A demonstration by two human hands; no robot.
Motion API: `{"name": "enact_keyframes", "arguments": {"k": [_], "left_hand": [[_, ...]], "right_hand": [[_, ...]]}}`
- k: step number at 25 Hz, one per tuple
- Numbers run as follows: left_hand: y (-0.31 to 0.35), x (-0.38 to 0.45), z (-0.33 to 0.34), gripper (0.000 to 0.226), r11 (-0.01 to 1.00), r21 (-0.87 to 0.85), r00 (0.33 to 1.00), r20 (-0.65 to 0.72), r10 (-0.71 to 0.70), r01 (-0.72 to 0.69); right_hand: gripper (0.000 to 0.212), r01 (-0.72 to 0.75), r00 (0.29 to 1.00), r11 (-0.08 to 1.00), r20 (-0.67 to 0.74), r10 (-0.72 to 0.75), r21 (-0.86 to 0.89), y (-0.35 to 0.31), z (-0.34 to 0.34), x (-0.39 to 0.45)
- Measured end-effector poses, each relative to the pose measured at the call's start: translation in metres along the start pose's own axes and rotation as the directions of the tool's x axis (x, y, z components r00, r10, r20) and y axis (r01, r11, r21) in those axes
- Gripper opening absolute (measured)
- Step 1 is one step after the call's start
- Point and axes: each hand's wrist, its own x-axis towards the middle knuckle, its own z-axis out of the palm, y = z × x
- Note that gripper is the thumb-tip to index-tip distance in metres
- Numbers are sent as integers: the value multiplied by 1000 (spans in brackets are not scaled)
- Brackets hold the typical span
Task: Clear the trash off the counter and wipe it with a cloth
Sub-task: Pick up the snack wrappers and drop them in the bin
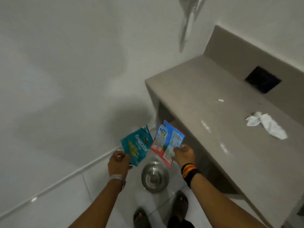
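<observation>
My left hand (118,162) grips a teal snack wrapper (136,144) by its lower corner. My right hand (183,154) holds a blue and red wrapper (167,142), possibly two packets together. Both wrappers hang above a shiny steel bin (155,176) with a closed domed lid on the floor. To the right runs the grey counter (205,89). A crumpled white tissue or cloth (266,125) lies on it, with a small white scrap (220,100) farther back.
A dark square opening (262,79) sits in the counter near its raised back ledge. White walls meet in the corner behind the bin. My two sandalled feet (164,213) stand on the pale floor tiles just before the bin.
</observation>
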Motion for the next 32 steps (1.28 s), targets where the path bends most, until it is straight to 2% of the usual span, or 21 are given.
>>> {"name": "enact_keyframes", "arguments": {"k": [4,8,13,17,19,21,23,27,30,32], "left_hand": [[-116,9,9,12,979,99,980,-113,-165,176],[-193,39,38,18,934,270,969,-140,-202,234],[-260,92,91,15,885,425,980,-23,-200,190],[-298,116,118,15,807,555,970,3,-242,200],[-306,112,118,23,697,717,991,69,-118,33],[-303,103,111,25,587,787,978,201,47,-190],[-293,94,100,34,540,769,937,321,136,-342],[-227,72,82,59,391,748,843,453,288,-536],[-135,41,70,61,229,731,737,508,446,-642],[-68,11,64,62,179,722,687,507,520,-668]], "right_hand": [[14,-113,991,970,-96,94,-216,106,24,43],[19,-144,980,936,-176,91,-322,188,34,90],[13,-51,997,910,30,70,-412,265,72,143],[22,-84,978,884,133,163,-461,307,97,175],[23,-10,962,839,224,157,-544,316,98,176],[27,129,954,800,294,62,-587,312,94,168],[36,312,928,724,361,-93,-615,297,84,151],[55,653,757,437,553,-347,-619,233,67,103],[70,764,635,305,579,-511,-569,147,54,47],[77,771,585,222,528,-615,-596,87,39,6]]}}
